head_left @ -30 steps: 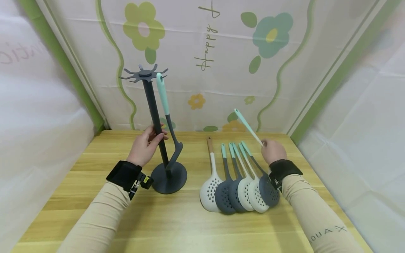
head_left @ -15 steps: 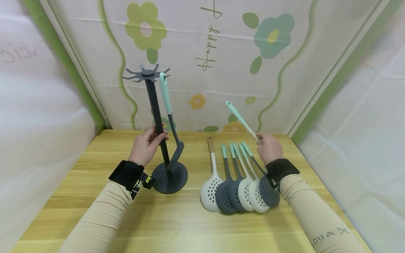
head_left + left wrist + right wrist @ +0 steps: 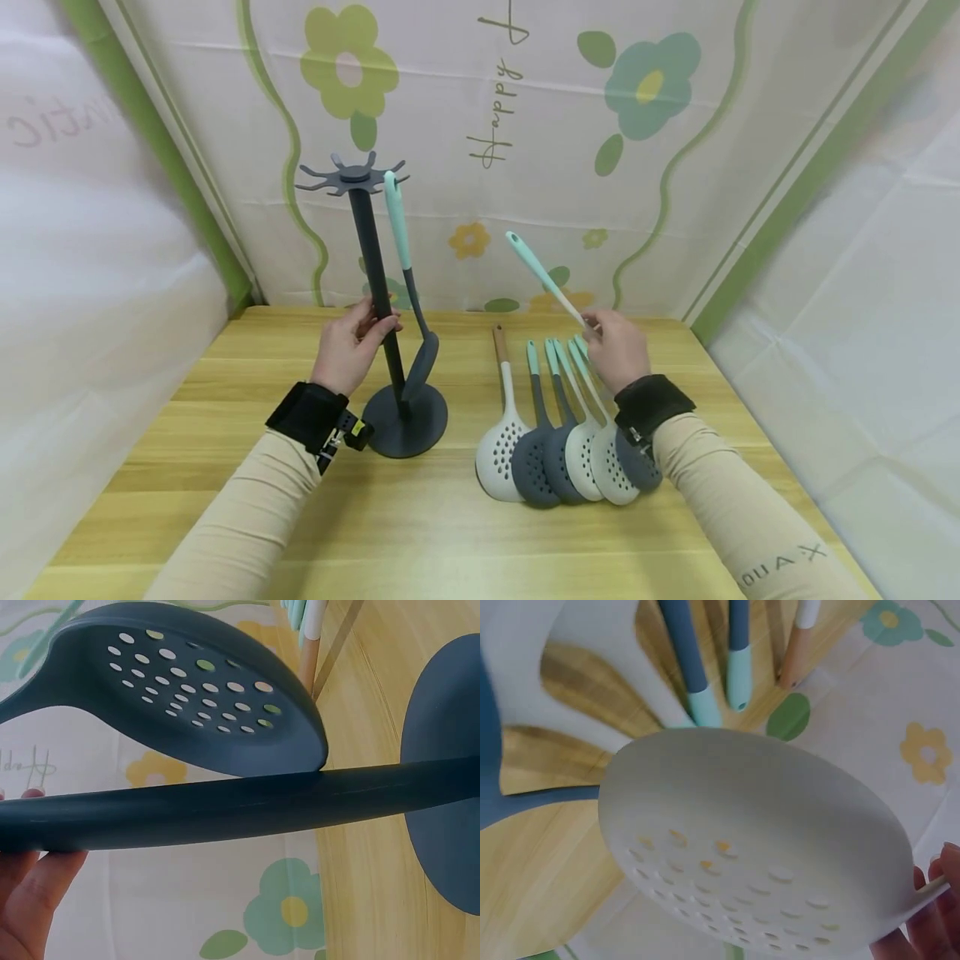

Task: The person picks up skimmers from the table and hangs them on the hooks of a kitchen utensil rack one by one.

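Observation:
My left hand (image 3: 348, 346) grips the dark post of a utensil stand (image 3: 369, 250), thumb on one side and fingers behind. From the stand's hooked top hangs a dark skimmer (image 3: 202, 682) with a mint handle, its bowl close against the post. My right hand (image 3: 618, 348) pinches the shaft of a white skimmer (image 3: 757, 825) near its bowl; the mint handle slants up and left above the table. Its perforated bowl shows large in the right wrist view and is hidden by the hand in the head view.
Several skimmers lie overlapping in a row on the wooden table (image 3: 420, 533), white and dark ones. At the left end is a white skimmer (image 3: 501, 458) with a wooden handle end. A flowered curtain (image 3: 427, 108) stands behind the table.
My right hand has moved left with the white skimmer, toward the stand. My left hand stays on the post, while the hanging dark skimmer has turned slightly.

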The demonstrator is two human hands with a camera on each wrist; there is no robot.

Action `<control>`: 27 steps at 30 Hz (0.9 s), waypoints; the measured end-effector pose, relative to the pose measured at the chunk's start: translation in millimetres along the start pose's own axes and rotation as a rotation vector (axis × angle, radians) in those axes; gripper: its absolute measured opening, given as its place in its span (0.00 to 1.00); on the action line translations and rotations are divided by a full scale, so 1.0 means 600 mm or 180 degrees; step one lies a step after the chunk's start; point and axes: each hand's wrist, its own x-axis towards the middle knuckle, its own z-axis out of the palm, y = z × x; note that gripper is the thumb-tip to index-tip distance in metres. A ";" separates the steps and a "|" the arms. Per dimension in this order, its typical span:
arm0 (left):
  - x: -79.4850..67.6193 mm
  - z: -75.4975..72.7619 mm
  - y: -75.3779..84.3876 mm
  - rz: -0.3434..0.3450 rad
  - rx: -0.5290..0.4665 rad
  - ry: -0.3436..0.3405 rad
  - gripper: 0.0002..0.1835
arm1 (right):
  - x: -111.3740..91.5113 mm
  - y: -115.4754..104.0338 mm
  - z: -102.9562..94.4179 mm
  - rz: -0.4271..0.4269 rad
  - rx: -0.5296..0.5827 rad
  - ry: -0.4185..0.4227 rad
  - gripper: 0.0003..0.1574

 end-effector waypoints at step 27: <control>-0.007 0.020 0.012 0.0025 0.0149 0.0363 0.15 | -0.016 -0.048 0.014 -0.0189 0.0357 0.0028 0.15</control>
